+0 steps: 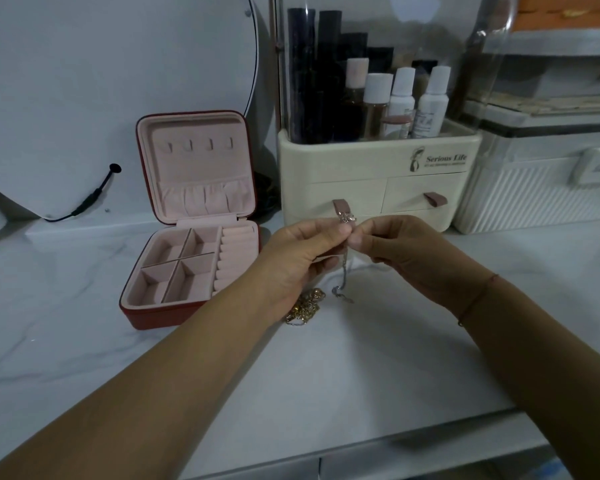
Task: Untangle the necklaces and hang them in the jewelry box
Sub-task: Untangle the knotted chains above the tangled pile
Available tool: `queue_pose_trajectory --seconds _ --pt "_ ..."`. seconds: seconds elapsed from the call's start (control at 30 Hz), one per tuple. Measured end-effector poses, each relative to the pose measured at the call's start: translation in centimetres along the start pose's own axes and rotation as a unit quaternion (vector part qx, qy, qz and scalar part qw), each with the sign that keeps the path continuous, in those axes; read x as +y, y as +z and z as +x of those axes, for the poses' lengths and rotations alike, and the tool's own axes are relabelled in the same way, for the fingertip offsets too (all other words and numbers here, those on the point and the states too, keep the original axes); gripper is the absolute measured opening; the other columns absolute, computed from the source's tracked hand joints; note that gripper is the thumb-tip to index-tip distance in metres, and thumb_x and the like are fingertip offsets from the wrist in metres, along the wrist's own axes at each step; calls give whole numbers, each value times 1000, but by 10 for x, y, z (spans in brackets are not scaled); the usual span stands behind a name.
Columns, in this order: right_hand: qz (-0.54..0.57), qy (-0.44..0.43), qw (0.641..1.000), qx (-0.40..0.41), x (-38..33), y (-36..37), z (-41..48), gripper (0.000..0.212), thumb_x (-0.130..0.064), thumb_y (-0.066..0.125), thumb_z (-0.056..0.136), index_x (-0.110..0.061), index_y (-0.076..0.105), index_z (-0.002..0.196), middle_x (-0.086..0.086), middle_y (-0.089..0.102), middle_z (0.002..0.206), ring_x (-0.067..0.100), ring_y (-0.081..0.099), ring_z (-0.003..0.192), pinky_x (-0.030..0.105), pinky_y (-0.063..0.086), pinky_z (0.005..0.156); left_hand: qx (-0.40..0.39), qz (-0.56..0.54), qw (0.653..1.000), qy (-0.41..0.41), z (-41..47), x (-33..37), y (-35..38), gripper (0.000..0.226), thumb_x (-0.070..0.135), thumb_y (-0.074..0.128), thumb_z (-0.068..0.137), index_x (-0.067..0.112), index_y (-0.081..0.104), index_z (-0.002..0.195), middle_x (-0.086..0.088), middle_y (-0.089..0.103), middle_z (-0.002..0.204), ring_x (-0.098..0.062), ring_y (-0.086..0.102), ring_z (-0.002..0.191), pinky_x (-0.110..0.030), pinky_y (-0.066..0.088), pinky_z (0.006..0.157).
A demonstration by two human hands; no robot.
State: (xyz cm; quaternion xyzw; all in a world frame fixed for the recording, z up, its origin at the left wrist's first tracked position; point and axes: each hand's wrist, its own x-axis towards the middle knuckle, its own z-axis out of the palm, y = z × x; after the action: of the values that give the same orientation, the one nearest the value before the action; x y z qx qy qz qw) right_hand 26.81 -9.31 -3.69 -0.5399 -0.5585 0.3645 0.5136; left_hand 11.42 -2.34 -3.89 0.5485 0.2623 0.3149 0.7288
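A red jewelry box [142,311] with a pink lining stands open on the white marble counter, its lid upright with several small hooks [199,145] near the top. My left hand [302,258] and my right hand [406,252] meet in front of the box's right side, both pinching a thin silver necklace [344,271]. Its pendant [346,218] sticks up between my fingertips and the chain hangs down to the counter. A tangled gold chain [307,308] lies on the counter under my left hand, partly hidden by it.
A cream cosmetics organizer [378,168] with drawers and several bottles stands right behind my hands. A white ribbed case [534,195] is to its right. A round mirror [118,81] with a black cable leans at the back left. The counter's front edge runs below my forearms.
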Motion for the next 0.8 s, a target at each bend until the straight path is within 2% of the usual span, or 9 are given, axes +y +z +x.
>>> queue_pose_trajectory --seconds 0.13,0.27,0.37,0.5,0.63,0.8 --pt "-12 11 1000 -7 2 0 0 10 -12 64 85 -8 63 76 -9 52 57 4 40 56 14 36 57 11 -44 999 -11 1 2 -2 11 15 66 82 11 72 90 0 67 76 -6 60 70 -18 50 69" --pt "8 16 1000 -5 3 -1 2 6 -19 61 76 -12 61 76 5 44 67 11 39 61 17 36 58 16 -88 996 -8 4 4 -4 19 12 66 83 5 70 100 0 65 71 -6 58 65 -17 50 64" --pt "15 5 1000 11 3 0 2 9 -23 65 75 -15 67 78 5 47 67 13 39 62 17 37 57 21 -60 998 4 3 2 -3 14 12 66 82 9 72 94 2 66 70 -5 58 64 -18 49 66" --pt "-3 -10 999 34 4 0 2 26 -35 74 75 -10 71 85 11 47 70 23 36 66 22 35 60 32 -1 999 33 2 1 -3 9 12 67 82 13 72 90 3 70 75 -4 62 70 -19 49 71" --pt "-13 -24 998 50 8 4 6 14 -16 68 83 -2 70 85 -9 56 57 7 42 59 15 38 58 50 6 998 32 3 -2 -1 15 10 70 80 8 71 95 -1 67 80 -7 57 72 -19 48 73" --pt "-19 -5 1000 18 7 0 14 14 -9 64 87 3 69 91 -10 55 56 3 42 56 14 39 58 48 3 998 35 4 -2 -3 19 11 69 81 5 70 99 -4 68 83 -8 58 76 -19 49 73"
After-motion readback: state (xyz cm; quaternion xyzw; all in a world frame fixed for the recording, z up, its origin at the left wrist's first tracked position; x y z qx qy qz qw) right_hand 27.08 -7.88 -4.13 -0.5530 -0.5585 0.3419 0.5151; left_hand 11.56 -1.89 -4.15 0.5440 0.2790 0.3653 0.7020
